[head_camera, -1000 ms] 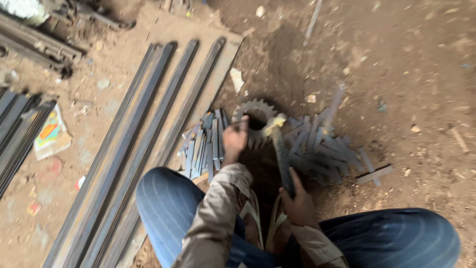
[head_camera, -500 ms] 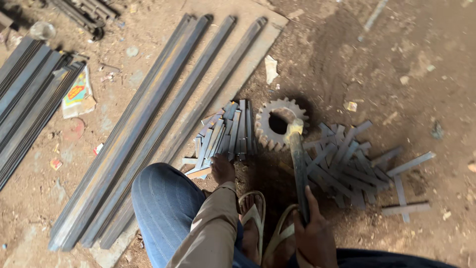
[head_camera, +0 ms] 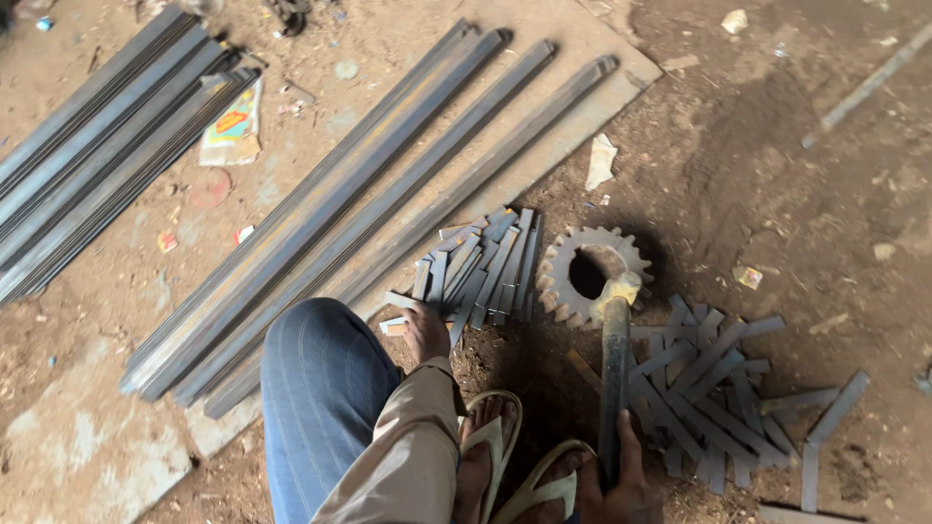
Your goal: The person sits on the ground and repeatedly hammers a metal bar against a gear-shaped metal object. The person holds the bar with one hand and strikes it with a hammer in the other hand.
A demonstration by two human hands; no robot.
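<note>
My right hand (head_camera: 621, 480) is wrapped tight on the handle of a hammer (head_camera: 615, 378), its head resting on the rim of the toothed gear (head_camera: 582, 275) lying flat on the dirt. My left hand (head_camera: 425, 332) reaches down, fingertips on a short flat steel strip (head_camera: 398, 301) at the near edge of the stacked strips (head_camera: 482, 264); whether it has closed on it I cannot tell. More cut strips (head_camera: 714, 388) lie scattered to the right of the hammer. Long steel bars (head_camera: 388, 194) lie to the left.
</note>
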